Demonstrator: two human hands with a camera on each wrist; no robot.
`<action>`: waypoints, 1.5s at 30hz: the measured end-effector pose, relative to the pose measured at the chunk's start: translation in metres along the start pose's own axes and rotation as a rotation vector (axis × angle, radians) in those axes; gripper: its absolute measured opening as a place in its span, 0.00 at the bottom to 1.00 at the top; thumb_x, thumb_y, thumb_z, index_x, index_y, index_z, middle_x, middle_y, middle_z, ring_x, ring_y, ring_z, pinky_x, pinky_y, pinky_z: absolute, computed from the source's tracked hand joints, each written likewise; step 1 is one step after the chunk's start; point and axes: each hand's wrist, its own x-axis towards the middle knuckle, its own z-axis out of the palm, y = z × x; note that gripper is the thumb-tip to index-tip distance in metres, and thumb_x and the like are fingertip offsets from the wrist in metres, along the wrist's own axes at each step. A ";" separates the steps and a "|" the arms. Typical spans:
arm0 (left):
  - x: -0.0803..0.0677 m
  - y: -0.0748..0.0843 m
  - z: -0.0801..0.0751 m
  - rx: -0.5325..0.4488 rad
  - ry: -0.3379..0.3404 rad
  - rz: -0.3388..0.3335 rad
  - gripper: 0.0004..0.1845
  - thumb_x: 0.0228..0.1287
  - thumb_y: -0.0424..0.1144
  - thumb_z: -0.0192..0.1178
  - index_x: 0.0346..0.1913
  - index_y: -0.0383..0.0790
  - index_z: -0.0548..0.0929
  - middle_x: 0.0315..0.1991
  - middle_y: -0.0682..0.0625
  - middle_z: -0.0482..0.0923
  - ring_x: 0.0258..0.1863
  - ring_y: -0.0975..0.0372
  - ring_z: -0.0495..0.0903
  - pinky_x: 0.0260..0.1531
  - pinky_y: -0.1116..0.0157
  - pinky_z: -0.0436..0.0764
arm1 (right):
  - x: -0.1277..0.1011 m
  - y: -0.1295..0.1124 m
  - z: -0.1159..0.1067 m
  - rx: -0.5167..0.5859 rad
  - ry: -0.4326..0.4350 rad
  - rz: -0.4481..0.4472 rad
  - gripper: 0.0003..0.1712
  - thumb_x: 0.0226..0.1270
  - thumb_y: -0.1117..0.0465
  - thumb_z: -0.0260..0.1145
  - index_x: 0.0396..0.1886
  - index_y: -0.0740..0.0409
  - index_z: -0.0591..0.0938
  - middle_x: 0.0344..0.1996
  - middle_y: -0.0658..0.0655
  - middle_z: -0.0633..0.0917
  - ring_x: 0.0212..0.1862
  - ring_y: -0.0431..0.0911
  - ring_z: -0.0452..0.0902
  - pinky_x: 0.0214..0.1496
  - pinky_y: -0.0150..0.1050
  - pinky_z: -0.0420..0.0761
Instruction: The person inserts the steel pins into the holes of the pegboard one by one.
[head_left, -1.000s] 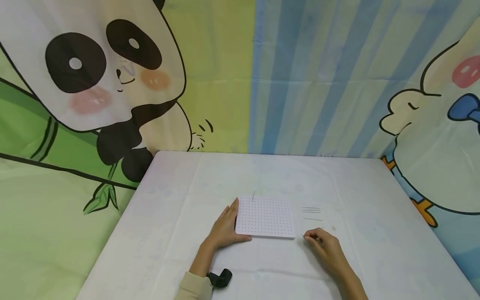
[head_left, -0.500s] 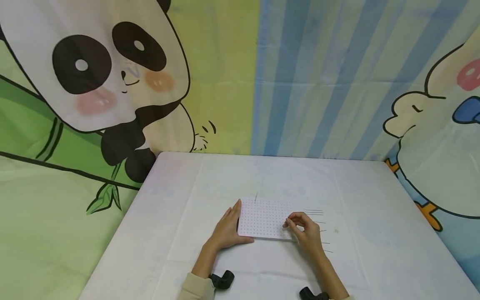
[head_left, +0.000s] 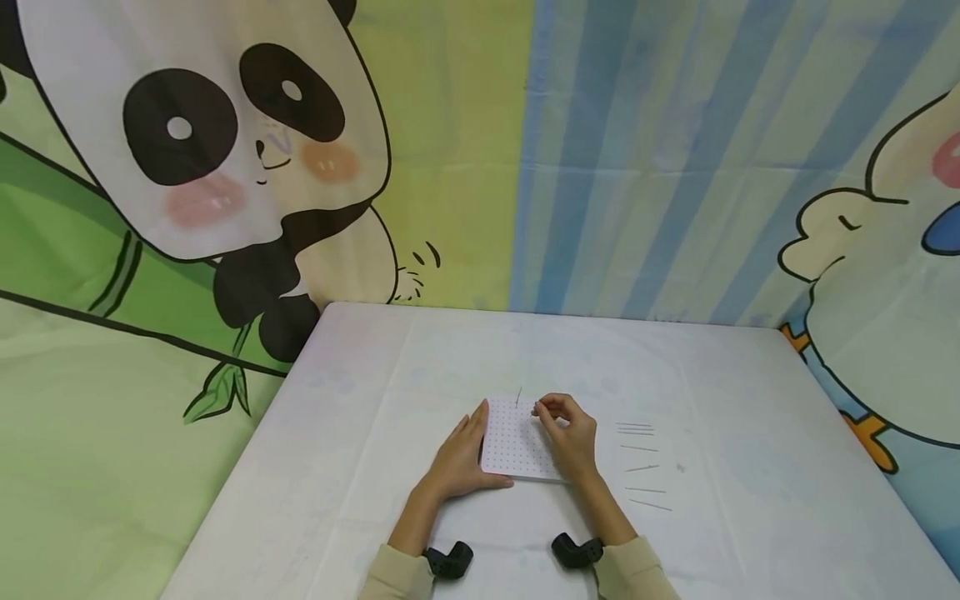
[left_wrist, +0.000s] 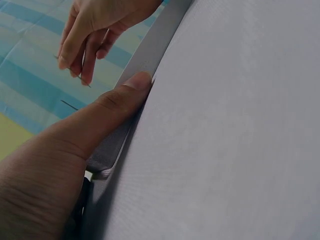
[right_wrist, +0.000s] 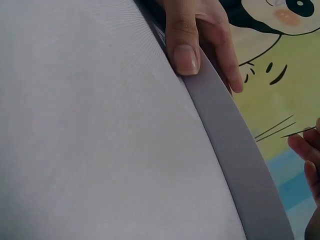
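A white perforated board (head_left: 517, 446) lies flat on the table. My left hand (head_left: 459, 457) braces its near left corner, with straight fingers along the left side and the thumb (left_wrist: 125, 92) pressed against the near edge (right_wrist: 235, 165). My right hand (head_left: 538, 410) hovers over the board's far part and pinches a thin metal pin (left_wrist: 84, 81) between thumb and fingertips. A single pin (head_left: 518, 397) stands upright in the board's far edge, just left of the right hand.
Several loose pins (head_left: 641, 467) lie on the white tablecloth (head_left: 360, 467) to the right of the board. Cartoon curtains with a panda (head_left: 225, 150) hang close behind and beside the table. Black wrist mounts (head_left: 450, 560) sit near the front edge.
My right hand picked a pin from the cloth at the right and carried it left and farther over the board. The left hand stayed on the board's corner.
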 end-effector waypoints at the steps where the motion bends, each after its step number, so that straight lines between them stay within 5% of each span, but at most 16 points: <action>1: 0.000 0.000 0.000 -0.001 0.001 0.002 0.70 0.33 0.70 0.67 0.72 0.33 0.42 0.72 0.44 0.44 0.69 0.54 0.51 0.68 0.61 0.48 | 0.001 0.001 0.003 -0.012 0.003 0.003 0.05 0.58 0.67 0.66 0.34 0.58 0.80 0.25 0.52 0.85 0.25 0.45 0.81 0.33 0.23 0.77; 7: 0.000 0.000 0.000 0.000 -0.020 -0.019 0.70 0.33 0.70 0.67 0.72 0.35 0.41 0.73 0.47 0.41 0.70 0.58 0.48 0.69 0.62 0.46 | 0.004 0.008 0.018 -0.046 -0.026 0.017 0.04 0.60 0.62 0.66 0.34 0.55 0.80 0.27 0.47 0.85 0.28 0.40 0.81 0.34 0.25 0.78; 13: 0.000 -0.001 0.000 -0.007 -0.030 -0.023 0.70 0.33 0.70 0.67 0.72 0.37 0.39 0.73 0.49 0.39 0.70 0.61 0.45 0.69 0.64 0.43 | 0.007 0.008 0.022 -0.078 -0.047 -0.025 0.04 0.58 0.65 0.67 0.34 0.57 0.81 0.27 0.52 0.86 0.28 0.42 0.82 0.33 0.26 0.79; 25: 0.000 0.000 -0.001 -0.010 -0.009 0.007 0.70 0.34 0.70 0.67 0.72 0.34 0.41 0.73 0.45 0.42 0.70 0.58 0.48 0.69 0.62 0.46 | 0.008 0.006 0.024 -0.190 -0.123 -0.012 0.03 0.57 0.64 0.68 0.32 0.57 0.81 0.27 0.48 0.85 0.28 0.37 0.80 0.29 0.28 0.80; 45: 0.000 0.000 0.000 -0.001 -0.026 -0.019 0.70 0.34 0.70 0.67 0.72 0.36 0.40 0.73 0.48 0.41 0.70 0.59 0.47 0.69 0.63 0.46 | 0.007 0.008 0.023 -0.192 -0.130 0.046 0.02 0.57 0.62 0.69 0.30 0.53 0.83 0.25 0.45 0.84 0.25 0.35 0.78 0.26 0.28 0.79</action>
